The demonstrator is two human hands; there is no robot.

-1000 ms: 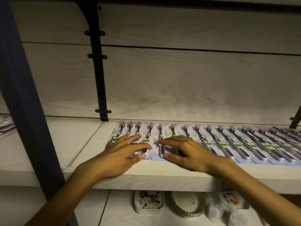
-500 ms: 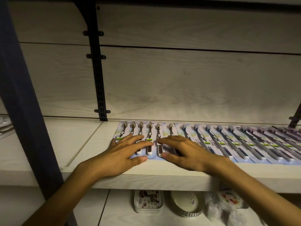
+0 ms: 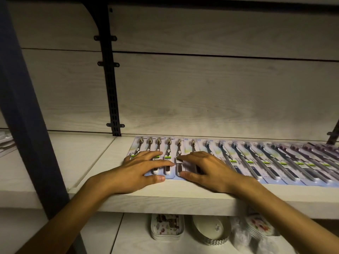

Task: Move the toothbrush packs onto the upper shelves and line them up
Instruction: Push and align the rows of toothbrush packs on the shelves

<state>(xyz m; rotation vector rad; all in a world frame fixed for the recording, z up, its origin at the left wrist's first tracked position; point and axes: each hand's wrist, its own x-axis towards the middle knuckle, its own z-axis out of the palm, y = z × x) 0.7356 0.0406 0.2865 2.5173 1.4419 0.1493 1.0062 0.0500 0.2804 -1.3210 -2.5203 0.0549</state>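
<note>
A long overlapping row of toothbrush packs on pale blue cards lies flat on the light wooden shelf, from its left part to the right edge of view. My left hand rests flat with spread fingers on the leftmost packs. My right hand lies flat beside it on the neighbouring packs, fingers pointing left, thumb at the packs' near edge. The two index fingertips nearly meet. Both hands hide the lower halves of the packs under them.
A black slotted upright runs up the wooden back wall behind the packs' left end. A dark blue post stands at the left. On the lower shelf sit stacked patterned trays, a white dish and wrapped plates.
The leftmost packs have slid slightly right and closed up under my hands; my left fingers have stretched further across them. My right hand has hardly moved.
</note>
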